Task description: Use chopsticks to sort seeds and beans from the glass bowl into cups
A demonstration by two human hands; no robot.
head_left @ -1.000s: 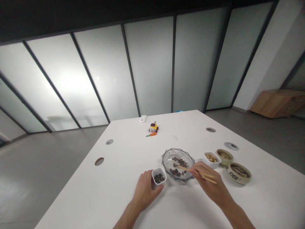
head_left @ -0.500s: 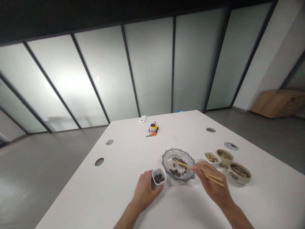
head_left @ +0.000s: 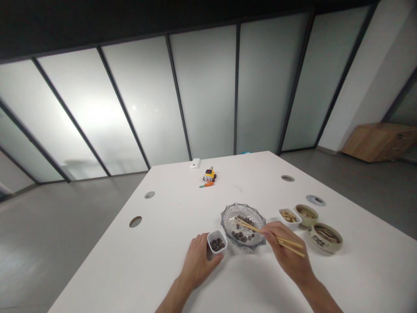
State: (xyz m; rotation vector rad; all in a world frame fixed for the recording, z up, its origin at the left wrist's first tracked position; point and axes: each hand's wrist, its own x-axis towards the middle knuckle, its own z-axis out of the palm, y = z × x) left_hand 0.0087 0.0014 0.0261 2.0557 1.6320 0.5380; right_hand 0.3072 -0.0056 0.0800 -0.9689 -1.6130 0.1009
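Observation:
My left hand (head_left: 199, 259) curls round a small white square cup (head_left: 217, 236), thumb at its near side and fingers at its left. Dark brown beans (head_left: 216, 244) lie inside the cup. Just right of it stands a scalloped clear glass bowl (head_left: 228, 232) with more dark beans (head_left: 240, 236) scattered over its bottom. In my right hand (head_left: 288, 250) is a pair of wooden chopsticks (head_left: 252, 227), gripped near the middle. Their tips reach down into the left part of the bowl, close to the beans; whether a bean sits between them I cannot tell.
Right of the bowl stand a white dish of pale nuts (head_left: 289, 216), a small beige bowl (head_left: 306, 216) and a larger beige bowl (head_left: 325, 238) holding brown strips. Farther back lie a yellow toy vehicle (head_left: 210, 174), a toy carrot (head_left: 206, 184) and a white device (head_left: 195, 163). Round holes (head_left: 135, 221) pierce the white table.
Almost nothing differs. My right hand has shifted very slightly left and down with the chopsticks, whose tips stay in the glass bowl. My left hand and the cup keep their place.

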